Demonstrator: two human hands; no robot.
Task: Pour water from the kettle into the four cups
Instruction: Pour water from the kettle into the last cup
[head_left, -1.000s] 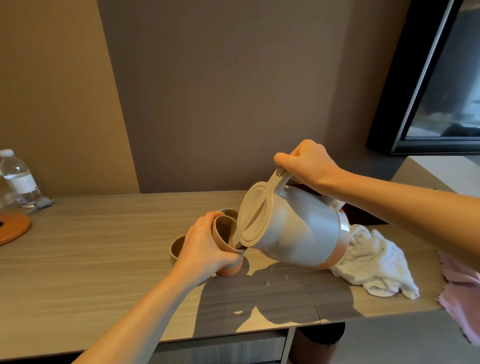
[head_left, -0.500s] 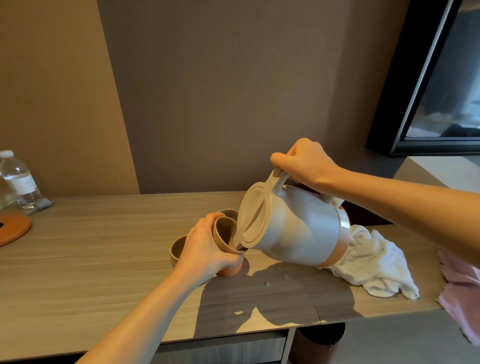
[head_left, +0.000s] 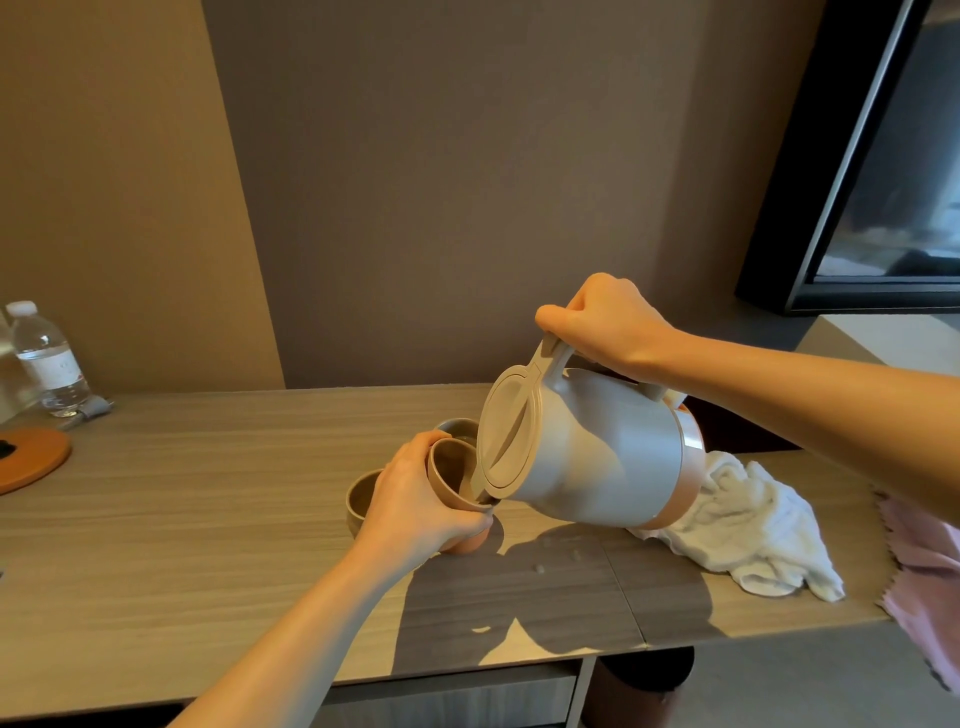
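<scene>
My right hand (head_left: 608, 322) grips the handle of a grey kettle (head_left: 597, 452) with a beige lid and a copper band. The kettle is tipped steeply to the left, its spout inside a beige cup (head_left: 451, 470). My left hand (head_left: 415, 504) holds that cup, tilted toward the kettle, just above the table. A second cup (head_left: 361, 496) stands on the table to the left, partly behind my left hand. A third cup (head_left: 457, 427) shows only its rim behind the held one. I see no fourth cup.
The wooden table (head_left: 182, 509) has a crumpled white towel (head_left: 748, 530) right of the kettle and a pink cloth (head_left: 924, 571) at the right edge. A water bottle (head_left: 47, 358) and an orange mat (head_left: 31, 462) are far left. Water drops lie under the kettle.
The kettle has lifted slightly at its base, tipping a little steeper into the held cup. My left hand and the cups have stayed in place.
</scene>
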